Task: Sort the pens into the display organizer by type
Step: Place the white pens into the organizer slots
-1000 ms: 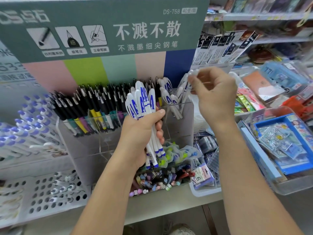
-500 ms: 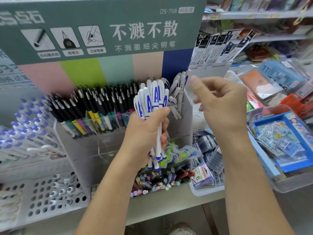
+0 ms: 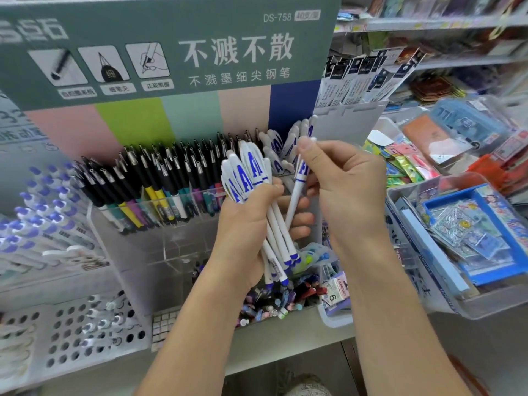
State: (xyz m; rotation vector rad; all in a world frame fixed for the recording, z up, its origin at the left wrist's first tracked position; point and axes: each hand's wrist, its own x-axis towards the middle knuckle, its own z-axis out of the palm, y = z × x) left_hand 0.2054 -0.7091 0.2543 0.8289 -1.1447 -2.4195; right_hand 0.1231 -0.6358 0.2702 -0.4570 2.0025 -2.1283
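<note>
Pens (image 3: 251,178), white w/ blue letters, are sitting in a bunch in the left hand (image 3: 251,224). Its fingers are curling round the bunch, caps up, blue tips pointing down. Right hand (image 3: 343,190) is pinching one more white pen (image 3: 298,187) near its top, thumb and fingers tight on it. That pen is leaning down into the bunch and touching it, so both hands are close together in front of the clear organizer (image 3: 160,247). Back row of the organizer is holding black-top pens (image 3: 160,178) w/ color bodies, standing tilted. More white pens (image 3: 288,144) are standing in the back right slot, just behind the hands. Lower front bin is holding lots of small colorful pens (image 3: 274,301). Blue-cap pens (image 3: 34,212) are lying in rows at the left. Blue tray (image 3: 468,270) w/ packets is sitting at the right.
</note>
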